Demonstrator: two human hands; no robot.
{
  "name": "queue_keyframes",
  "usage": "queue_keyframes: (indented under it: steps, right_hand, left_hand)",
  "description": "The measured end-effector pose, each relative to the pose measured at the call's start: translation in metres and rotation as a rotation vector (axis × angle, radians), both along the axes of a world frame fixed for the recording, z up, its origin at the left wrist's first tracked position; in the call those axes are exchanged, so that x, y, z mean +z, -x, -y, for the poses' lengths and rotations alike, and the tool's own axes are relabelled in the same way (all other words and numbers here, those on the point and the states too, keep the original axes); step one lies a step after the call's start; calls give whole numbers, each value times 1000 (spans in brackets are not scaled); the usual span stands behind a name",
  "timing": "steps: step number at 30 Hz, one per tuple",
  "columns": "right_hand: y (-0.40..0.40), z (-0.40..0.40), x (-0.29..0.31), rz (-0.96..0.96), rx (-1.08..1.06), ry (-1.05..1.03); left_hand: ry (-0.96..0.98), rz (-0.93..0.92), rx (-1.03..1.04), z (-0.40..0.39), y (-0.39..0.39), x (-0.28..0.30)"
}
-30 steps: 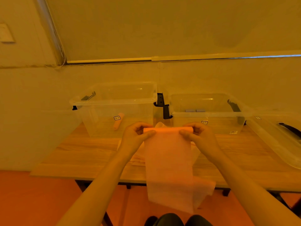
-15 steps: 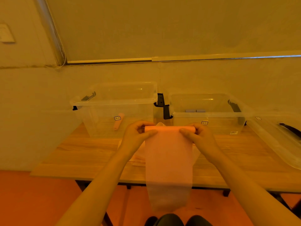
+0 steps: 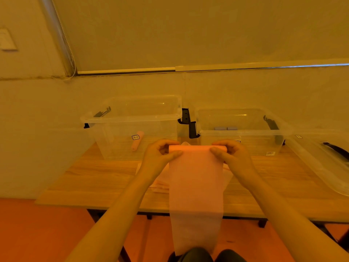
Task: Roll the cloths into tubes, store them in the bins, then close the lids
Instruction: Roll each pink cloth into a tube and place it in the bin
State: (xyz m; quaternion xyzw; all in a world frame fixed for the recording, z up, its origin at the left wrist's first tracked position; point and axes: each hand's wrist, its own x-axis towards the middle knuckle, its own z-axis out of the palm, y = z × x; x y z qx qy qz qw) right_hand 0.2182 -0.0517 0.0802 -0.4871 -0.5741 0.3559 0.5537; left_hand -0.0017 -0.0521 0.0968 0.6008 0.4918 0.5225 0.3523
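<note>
Presently, pink cloth: thin, limp, likely light; left hand and right hand each pinch a roll end, tail hanging below.

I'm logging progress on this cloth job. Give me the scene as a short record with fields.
left hand: pinches left end of the roll
right hand: pinches right end of the roll
cloth: pink, top edge rolled, rest hangs past the table edge
left bin: open, one pink roll inside
right bin: open, grey rolls inside
lid: off, lying at right
cloth pile: under the hands
</note>
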Motion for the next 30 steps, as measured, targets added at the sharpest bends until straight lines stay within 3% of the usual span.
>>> queue_keyframes:
  steps: [30]
  right_hand:
    - [0,0,-2,-89,-2,-20]
  left_hand:
    - [18,26,40,2,-2,0]
